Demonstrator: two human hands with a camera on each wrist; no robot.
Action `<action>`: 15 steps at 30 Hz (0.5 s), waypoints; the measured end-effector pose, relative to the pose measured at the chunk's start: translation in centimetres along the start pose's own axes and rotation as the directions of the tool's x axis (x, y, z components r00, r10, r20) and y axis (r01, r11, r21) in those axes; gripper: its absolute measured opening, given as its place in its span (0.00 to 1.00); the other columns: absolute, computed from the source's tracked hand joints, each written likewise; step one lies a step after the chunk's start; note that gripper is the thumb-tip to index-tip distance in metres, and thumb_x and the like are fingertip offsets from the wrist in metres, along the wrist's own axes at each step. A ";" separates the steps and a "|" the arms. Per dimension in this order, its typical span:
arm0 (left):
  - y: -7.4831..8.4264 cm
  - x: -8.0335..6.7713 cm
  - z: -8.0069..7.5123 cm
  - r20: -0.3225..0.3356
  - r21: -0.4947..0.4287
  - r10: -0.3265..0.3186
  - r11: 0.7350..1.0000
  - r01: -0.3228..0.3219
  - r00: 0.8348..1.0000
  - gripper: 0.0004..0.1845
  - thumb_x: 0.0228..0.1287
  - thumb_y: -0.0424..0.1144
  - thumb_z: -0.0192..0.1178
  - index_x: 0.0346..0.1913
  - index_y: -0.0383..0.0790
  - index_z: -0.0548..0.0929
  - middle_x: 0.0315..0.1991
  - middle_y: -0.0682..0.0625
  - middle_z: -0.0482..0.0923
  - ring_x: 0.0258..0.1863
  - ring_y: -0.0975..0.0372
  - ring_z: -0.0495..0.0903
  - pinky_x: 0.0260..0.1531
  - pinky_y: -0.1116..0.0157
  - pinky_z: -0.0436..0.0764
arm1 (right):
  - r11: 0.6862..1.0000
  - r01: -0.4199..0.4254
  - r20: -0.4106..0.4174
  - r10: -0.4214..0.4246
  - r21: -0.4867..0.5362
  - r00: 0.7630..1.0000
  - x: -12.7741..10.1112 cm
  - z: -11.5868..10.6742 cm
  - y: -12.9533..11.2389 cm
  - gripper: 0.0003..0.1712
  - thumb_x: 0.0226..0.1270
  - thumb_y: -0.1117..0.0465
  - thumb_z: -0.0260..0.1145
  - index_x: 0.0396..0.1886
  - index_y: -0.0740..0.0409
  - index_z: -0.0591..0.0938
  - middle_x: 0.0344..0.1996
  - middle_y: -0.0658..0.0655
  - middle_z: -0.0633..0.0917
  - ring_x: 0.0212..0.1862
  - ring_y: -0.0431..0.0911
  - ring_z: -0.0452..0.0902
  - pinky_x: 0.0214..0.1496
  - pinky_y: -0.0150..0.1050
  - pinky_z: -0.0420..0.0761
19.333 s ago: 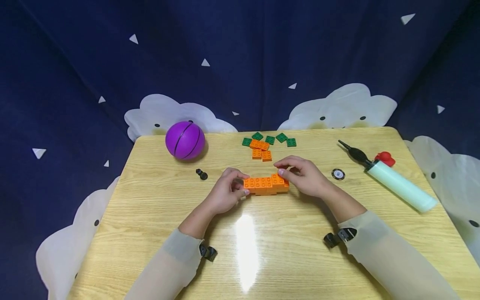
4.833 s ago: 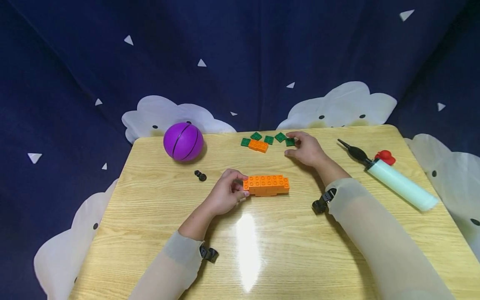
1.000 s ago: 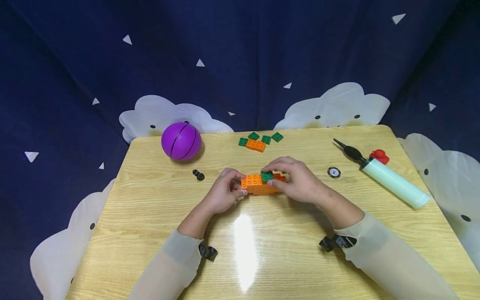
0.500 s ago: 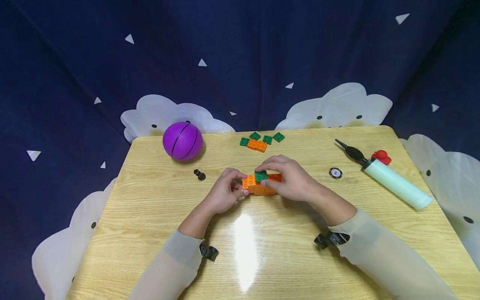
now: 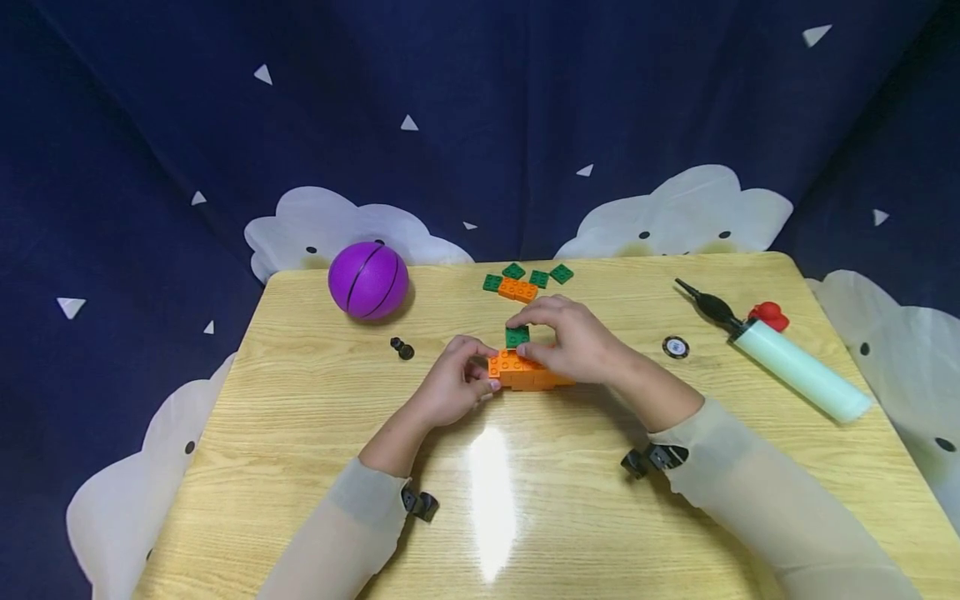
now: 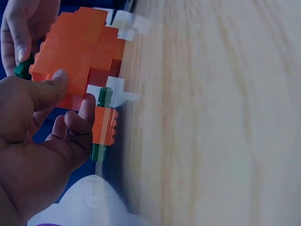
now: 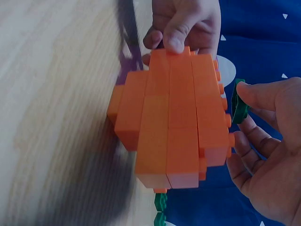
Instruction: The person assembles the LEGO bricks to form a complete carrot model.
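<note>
An orange block build (image 5: pixel 531 379) of several stacked toy bricks stands mid-table, stepped narrower toward its base in the right wrist view. My left hand (image 5: pixel 452 385) grips its left end between thumb and fingers. Over its studded top, my right hand (image 5: pixel 573 340) pinches a thin green toy brick (image 5: pixel 517 337) by thumb and fingertips. From the right wrist, that green brick (image 7: pixel 239 102) shows a gap to the studs of the orange build (image 7: pixel 181 113). The right hand covers part of the build's right top in the head view.
Behind the build lie orange bricks (image 5: pixel 517 289) and several loose green bricks (image 5: pixel 561 273). A purple ball (image 5: pixel 368 281) and black pawn-like piece (image 5: pixel 402 348) are left. To the right are a poker chip (image 5: pixel 676 347), a mint-coloured pump (image 5: pixel 802 371) and a red hat-shaped item (image 5: pixel 768 316).
Since about five seconds ago, the right hand has brought a green brick from the back to the build. Within the last second it has shifted left, then slightly back. The left hand holds still.
</note>
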State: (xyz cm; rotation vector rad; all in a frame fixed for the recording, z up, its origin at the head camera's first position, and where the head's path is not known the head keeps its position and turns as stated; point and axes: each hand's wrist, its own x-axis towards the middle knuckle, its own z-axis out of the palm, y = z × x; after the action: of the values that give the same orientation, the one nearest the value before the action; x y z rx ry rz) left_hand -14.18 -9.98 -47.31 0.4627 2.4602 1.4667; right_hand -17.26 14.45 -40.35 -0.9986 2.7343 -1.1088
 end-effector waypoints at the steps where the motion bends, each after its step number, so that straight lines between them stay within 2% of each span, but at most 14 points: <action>1: 0.0 0.0 0.0 0.000 0.001 -0.002 1.000 0.002 1.000 0.18 0.66 0.30 0.71 0.57 0.43 0.81 0.57 0.43 0.70 0.42 0.59 0.82 0.38 0.65 0.84 | 1.000 -0.010 0.001 0.010 -0.003 1.000 0.1 -0.1 0.1 0.20 0.64 0.61 0.76 0.56 0.51 0.88 0.55 0.52 0.86 0.62 0.53 0.77 0.67 0.56 0.73; 10: -0.1 0.1 0.0 -0.004 0.004 -0.005 1.000 0.005 1.000 0.18 0.66 0.31 0.71 0.56 0.44 0.81 0.55 0.47 0.70 0.41 0.60 0.81 0.38 0.65 0.83 | 0.994 -0.109 0.003 0.109 -0.032 0.994 1.2 -0.7 1.3 0.20 0.66 0.60 0.75 0.58 0.52 0.87 0.60 0.55 0.84 0.70 0.59 0.70 0.75 0.60 0.64; 13: -0.1 0.0 0.0 -0.003 0.003 -0.001 1.000 0.001 1.000 0.18 0.66 0.30 0.71 0.56 0.44 0.81 0.55 0.47 0.70 0.40 0.60 0.81 0.37 0.65 0.83 | 0.991 -0.133 -0.003 0.133 -0.031 0.991 1.5 -0.7 2.2 0.21 0.66 0.60 0.75 0.59 0.52 0.87 0.58 0.56 0.84 0.66 0.60 0.74 0.69 0.58 0.71; 15: -0.1 0.0 0.0 0.001 -0.003 0.002 1.000 -0.002 1.000 0.18 0.66 0.30 0.71 0.56 0.44 0.81 0.55 0.47 0.70 0.40 0.60 0.81 0.36 0.66 0.83 | 0.988 -0.147 -0.014 0.147 -0.036 0.989 1.6 -0.8 2.8 0.21 0.66 0.61 0.75 0.59 0.53 0.87 0.55 0.57 0.85 0.60 0.59 0.77 0.62 0.56 0.77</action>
State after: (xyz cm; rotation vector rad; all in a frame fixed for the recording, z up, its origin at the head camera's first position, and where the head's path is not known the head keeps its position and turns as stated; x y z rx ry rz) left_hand -14.23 -10.04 -47.39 0.4659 2.4572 1.4702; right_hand -20.33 15.51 -41.26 -0.7809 2.7933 -1.0478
